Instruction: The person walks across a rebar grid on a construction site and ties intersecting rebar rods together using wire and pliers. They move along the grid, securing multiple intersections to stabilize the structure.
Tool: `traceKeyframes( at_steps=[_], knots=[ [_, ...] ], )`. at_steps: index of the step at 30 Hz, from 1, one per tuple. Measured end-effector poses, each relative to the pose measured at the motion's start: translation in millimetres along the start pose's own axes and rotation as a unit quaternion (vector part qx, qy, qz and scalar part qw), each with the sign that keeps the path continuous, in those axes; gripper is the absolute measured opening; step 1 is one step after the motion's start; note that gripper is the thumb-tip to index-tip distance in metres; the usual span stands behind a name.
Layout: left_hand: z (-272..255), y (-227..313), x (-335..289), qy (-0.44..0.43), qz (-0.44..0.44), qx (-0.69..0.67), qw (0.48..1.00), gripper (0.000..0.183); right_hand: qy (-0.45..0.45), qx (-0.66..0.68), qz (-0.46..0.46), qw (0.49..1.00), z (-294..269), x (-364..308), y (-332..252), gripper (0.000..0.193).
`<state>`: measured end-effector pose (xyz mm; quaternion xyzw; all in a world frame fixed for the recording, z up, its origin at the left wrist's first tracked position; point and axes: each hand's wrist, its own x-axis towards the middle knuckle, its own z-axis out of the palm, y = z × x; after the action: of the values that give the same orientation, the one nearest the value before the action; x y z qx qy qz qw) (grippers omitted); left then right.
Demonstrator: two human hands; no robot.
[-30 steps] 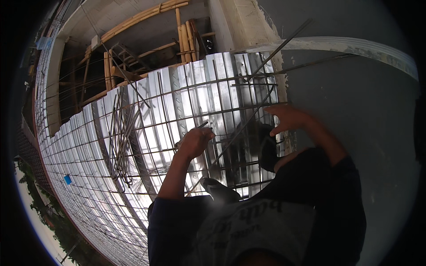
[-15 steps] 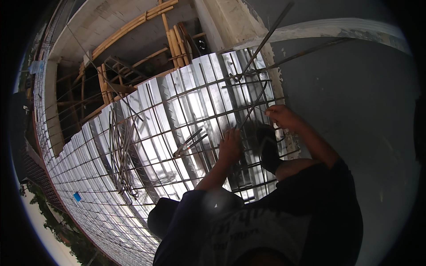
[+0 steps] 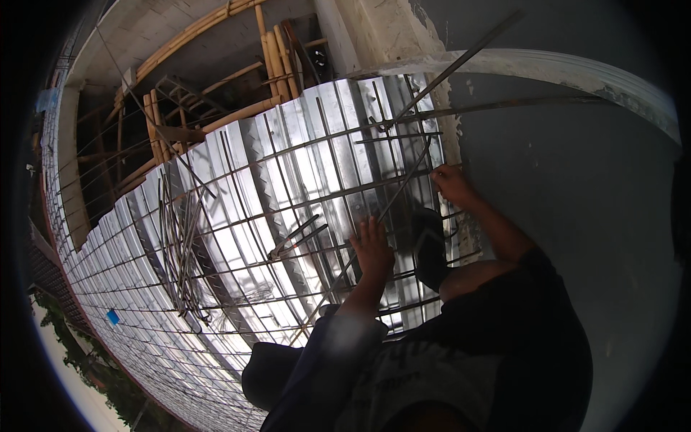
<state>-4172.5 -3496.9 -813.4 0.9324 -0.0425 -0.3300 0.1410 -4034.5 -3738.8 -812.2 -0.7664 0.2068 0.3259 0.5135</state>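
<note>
My left hand (image 3: pixel 374 250) is open, fingers stretched out and apart. It rests over a slanting steel rod (image 3: pixel 398 193), which runs from near the wall down to the lower left across a rebar grid (image 3: pixel 317 196). Whether the palm presses on the rod is hidden. My right hand (image 3: pixel 453 185) is closed at the grid's right edge, beside the grey wall; what its fingertips pinch is too small to make out. My dark shoe (image 3: pixel 430 248) stands between the two hands. Left of my left hand, pincers (image 3: pixel 295 239) with spread handles lie on the grid.
Shiny ribbed metal decking (image 3: pixel 237 266) lies under the grid. A bundle of bent rods (image 3: pixel 180 252) and a coil of thin wire (image 3: pixel 260 294) lie on the left. Beyond the decking's edge is an opening with bamboo poles (image 3: pixel 273 61). A rod (image 3: pixel 461 65) juts up near the wall.
My left hand's fingers have straightened and spread. More of the slanting rod now shows below that hand. The right hand stays closed at the grid's edge; the view has shifted slightly.
</note>
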Motion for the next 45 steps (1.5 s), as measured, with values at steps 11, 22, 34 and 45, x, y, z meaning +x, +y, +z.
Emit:
traceKeyframes(
  at_steps=[11,22,34,45],
  knots=[
    [8,-15,3,0.041,0.025,-0.024,0.999,0.059,0.024,-0.107,-0.069,0.992,30,46,12,0.034],
    [-72,-23,17,-0.075,0.093,-0.26,0.958,0.038,0.082,-0.151,-0.031,0.985,38,58,20,0.037],
    [-330,33,-97,-0.122,0.524,-0.784,0.31,0.018,0.075,-0.25,-0.053,0.964,35,52,10,0.041],
    [-321,35,-95,-0.125,0.535,-0.771,0.323,0.021,0.027,-0.216,-0.02,0.976,25,52,0,0.04]
  ],
)
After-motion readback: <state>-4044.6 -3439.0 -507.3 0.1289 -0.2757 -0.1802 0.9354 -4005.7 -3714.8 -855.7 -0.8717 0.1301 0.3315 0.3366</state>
